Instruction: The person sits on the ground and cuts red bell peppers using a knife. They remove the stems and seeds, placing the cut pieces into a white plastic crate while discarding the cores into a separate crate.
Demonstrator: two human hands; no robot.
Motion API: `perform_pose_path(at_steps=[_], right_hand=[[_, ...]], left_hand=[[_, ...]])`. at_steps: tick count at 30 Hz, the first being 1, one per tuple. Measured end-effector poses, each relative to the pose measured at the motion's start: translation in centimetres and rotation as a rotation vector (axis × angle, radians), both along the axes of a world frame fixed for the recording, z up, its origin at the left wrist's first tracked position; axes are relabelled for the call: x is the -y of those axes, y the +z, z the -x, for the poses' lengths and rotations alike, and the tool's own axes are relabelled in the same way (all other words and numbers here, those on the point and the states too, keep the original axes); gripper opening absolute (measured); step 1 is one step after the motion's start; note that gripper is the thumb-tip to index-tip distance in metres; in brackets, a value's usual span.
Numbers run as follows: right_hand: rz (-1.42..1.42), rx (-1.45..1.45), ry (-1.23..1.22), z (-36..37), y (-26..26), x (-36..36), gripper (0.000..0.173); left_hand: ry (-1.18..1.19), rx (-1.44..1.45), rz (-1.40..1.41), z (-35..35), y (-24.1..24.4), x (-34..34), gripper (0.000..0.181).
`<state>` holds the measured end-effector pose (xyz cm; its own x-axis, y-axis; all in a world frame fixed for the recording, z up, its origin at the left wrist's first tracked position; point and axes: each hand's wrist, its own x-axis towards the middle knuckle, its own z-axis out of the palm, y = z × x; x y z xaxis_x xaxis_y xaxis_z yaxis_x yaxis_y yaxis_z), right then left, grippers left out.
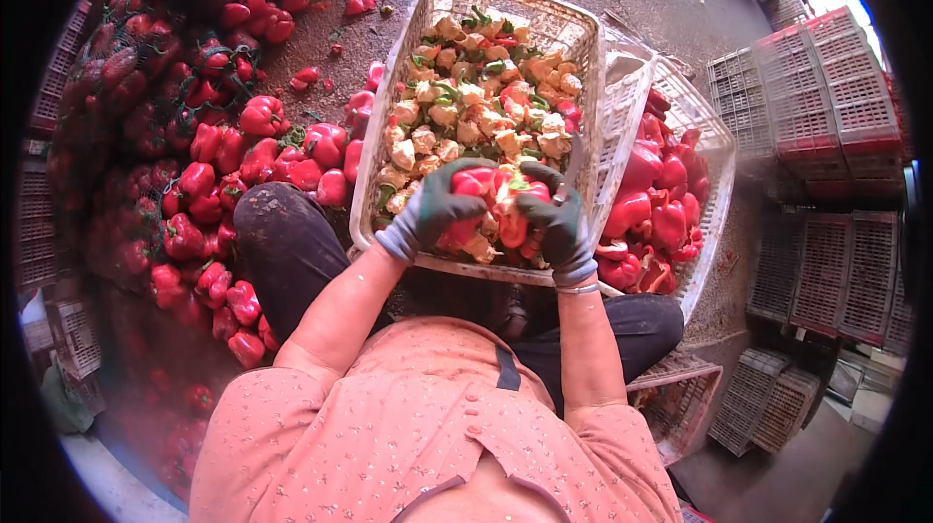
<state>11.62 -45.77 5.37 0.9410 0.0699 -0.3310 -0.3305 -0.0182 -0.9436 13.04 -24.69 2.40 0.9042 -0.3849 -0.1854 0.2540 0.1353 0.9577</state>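
Note:
My left hand [450,201], in a dark green and grey work glove, grips one side of an opened red bell pepper [510,208]. Gloved the same way, my right hand [557,217] holds the pepper's other side, with a knife [574,167] in its grasp, blade pointing away from me. Both hands are over a white plastic crate [599,85] of cut-out pepper cores [444,115] with pale seeds and green stems. A second white crate [718,224] on the right holds cored red peppers [667,224].
Whole red peppers [259,158] lie heaped on the floor at left, beside green net sacks of peppers [168,85]. Stacked plastic crates [824,100] stand at far right. Another crate [685,403] sits near my right knee. Pepper scraps [305,78] dot the wet floor.

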Motion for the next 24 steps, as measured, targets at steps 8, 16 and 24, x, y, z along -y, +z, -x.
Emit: perform_pose_path(at_steps=[8, 16, 24], right_hand=[[-0.624, -0.068, -0.236, 0.4, 0.5, -0.2, 0.057], [0.269, 0.506, -0.05, 0.5, 0.0, 0.9, 0.081], [0.246, 0.711, 0.006, 3.4, 0.2, -3.8, 0.093]], left_hand=[[0.072, -0.061, 0.516, -0.5, -3.2, -0.8, 0.051], [0.564, 0.698, -0.565, -0.9, -1.2, -0.8, 0.046], [-0.005, 0.01, -0.514, 0.9, 4.4, 1.9, 0.053]])
